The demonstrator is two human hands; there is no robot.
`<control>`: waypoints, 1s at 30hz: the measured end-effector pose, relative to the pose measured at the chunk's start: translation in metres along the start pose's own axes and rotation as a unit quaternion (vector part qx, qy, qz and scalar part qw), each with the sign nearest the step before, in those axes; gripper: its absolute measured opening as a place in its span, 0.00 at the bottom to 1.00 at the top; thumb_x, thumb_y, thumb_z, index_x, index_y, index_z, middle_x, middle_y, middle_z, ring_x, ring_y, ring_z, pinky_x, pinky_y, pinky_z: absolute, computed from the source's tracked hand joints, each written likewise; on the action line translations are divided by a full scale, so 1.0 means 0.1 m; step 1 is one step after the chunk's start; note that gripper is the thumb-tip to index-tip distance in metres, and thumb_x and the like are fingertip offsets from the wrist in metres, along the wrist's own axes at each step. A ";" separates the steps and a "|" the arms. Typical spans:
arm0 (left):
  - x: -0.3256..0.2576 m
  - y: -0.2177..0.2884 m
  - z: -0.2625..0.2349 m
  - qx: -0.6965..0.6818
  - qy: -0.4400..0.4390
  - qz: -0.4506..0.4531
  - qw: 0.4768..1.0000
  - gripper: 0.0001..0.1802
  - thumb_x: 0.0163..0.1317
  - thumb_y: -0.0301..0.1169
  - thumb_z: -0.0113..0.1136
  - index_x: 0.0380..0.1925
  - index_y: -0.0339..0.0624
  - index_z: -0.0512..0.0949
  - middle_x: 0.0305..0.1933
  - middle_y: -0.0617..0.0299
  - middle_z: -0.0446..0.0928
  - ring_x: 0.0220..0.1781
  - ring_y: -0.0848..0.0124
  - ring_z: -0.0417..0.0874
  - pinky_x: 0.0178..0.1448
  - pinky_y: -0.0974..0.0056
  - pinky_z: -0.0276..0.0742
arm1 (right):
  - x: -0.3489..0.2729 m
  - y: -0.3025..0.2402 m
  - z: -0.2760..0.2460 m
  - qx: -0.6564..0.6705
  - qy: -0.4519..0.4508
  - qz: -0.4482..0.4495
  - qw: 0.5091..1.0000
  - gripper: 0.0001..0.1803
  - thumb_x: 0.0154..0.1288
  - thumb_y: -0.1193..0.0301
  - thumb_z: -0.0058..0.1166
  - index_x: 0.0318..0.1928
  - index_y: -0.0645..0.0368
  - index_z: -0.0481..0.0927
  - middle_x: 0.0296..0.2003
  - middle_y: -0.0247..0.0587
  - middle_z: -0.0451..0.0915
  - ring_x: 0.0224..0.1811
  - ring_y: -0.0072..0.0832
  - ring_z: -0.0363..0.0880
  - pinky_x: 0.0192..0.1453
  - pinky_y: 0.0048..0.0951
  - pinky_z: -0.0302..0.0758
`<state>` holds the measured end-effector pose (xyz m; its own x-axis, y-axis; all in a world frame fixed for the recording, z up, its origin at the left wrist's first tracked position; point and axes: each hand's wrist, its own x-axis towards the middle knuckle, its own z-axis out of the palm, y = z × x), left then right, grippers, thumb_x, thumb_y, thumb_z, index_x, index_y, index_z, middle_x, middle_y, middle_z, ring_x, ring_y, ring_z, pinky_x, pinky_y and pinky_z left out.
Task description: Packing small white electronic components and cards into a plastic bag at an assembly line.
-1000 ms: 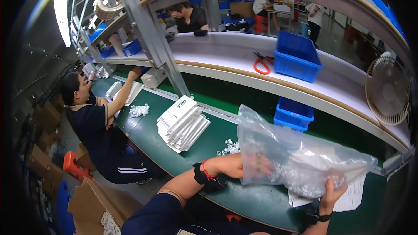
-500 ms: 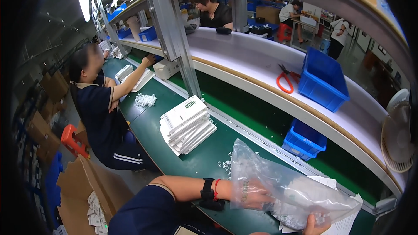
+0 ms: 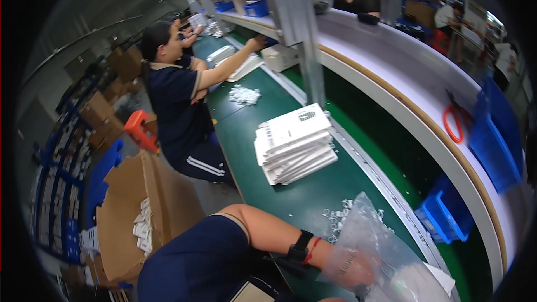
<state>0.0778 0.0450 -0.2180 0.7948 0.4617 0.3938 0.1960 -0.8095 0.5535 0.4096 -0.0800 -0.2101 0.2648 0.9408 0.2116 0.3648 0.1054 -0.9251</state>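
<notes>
L hand point(image 3: 358, 270) kept in bag point(image 3: 386, 249), R hand now cut off by frame, neither grip can be told, clips point(image 3: 334, 221) strewn nr far edge of counter point(image 3: 238, 134)

Long green surface point(image 3: 241, 142): uneven stack of flat wht pcs point(image 3: 295, 151) approx mid; heap of small wht parts point(image 3: 244, 95) farther off; flat wht packs point(image 3: 221, 55) past that; loose wht parts point(image 3: 335, 218) scattered nr end, next to clear plastic bag point(image 3: 366, 235), wht sheet point(image 3: 442, 278) at bag's rt. Pale shelf point(image 3: 386, 56) w/ blk item point(image 3: 368, 18), red-handled scissors point(image 3: 454, 123), blue bin point(image 3: 492, 140) beside scissors
</notes>
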 end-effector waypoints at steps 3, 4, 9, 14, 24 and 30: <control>0.01 0.02 -0.02 0.074 0.051 0.048 0.995 0.12 0.46 0.34 0.60 0.31 0.41 0.77 0.35 0.55 0.76 0.48 0.55 0.76 0.60 0.52 0.70 | 0.15 -0.19 0.15 0.063 -0.013 0.037 0.997 0.34 0.58 0.78 0.54 0.64 0.71 0.58 0.60 0.57 0.67 0.61 0.46 0.67 0.65 0.47 0.65; 0.01 0.03 -0.04 0.089 0.043 0.052 0.994 0.12 0.46 0.35 0.59 0.30 0.41 0.76 0.35 0.55 0.76 0.47 0.54 0.76 0.57 0.53 0.71 | 0.17 -0.21 0.14 0.077 -0.011 0.046 0.996 0.34 0.58 0.78 0.54 0.64 0.71 0.56 0.60 0.57 0.66 0.60 0.46 0.67 0.64 0.47 0.65; 0.02 0.07 -0.11 0.115 0.091 0.085 0.986 0.11 0.46 0.36 0.58 0.27 0.42 0.76 0.33 0.55 0.75 0.42 0.55 0.76 0.47 0.53 0.73 | 0.10 0.02 0.07 0.050 0.054 -0.050 0.996 0.32 0.58 0.78 0.56 0.62 0.69 0.59 0.58 0.58 0.68 0.58 0.47 0.69 0.63 0.48 0.66; -0.02 -0.03 -0.12 0.119 0.067 0.097 0.986 0.09 0.48 0.35 0.58 0.25 0.42 0.74 0.31 0.55 0.73 0.39 0.55 0.76 0.40 0.54 0.73 | -0.09 0.56 -0.25 0.026 0.127 -0.097 0.987 0.30 0.58 0.76 0.59 0.60 0.69 0.63 0.56 0.59 0.70 0.55 0.48 0.71 0.61 0.49 0.68; -0.16 -0.21 -0.12 0.115 0.068 0.080 0.988 0.16 0.56 0.40 0.56 0.38 0.41 0.75 0.42 0.52 0.73 0.50 0.53 0.75 0.49 0.53 0.74 | 0.24 0.92 -0.46 -0.036 0.059 -0.168 0.983 0.23 0.57 0.71 0.61 0.50 0.73 0.72 0.47 0.54 0.75 0.46 0.41 0.74 0.51 0.40 0.72; 0.11 -0.15 -0.48 -0.017 0.090 0.119 0.989 0.11 0.53 0.36 0.57 0.29 0.40 0.71 0.36 0.51 0.69 0.44 0.51 0.72 0.45 0.51 0.71 | 0.29 -0.67 0.02 -0.148 0.223 -0.210 0.940 0.20 0.57 0.69 0.59 0.45 0.72 0.74 0.39 0.55 0.77 0.41 0.43 0.75 0.45 0.39 0.73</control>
<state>0.0558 0.0794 -0.1868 0.6999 0.3196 0.6387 -0.0061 -0.8916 0.4529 0.3908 -0.0596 -0.1424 0.3654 0.6001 0.7116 0.7363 0.2814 -0.6154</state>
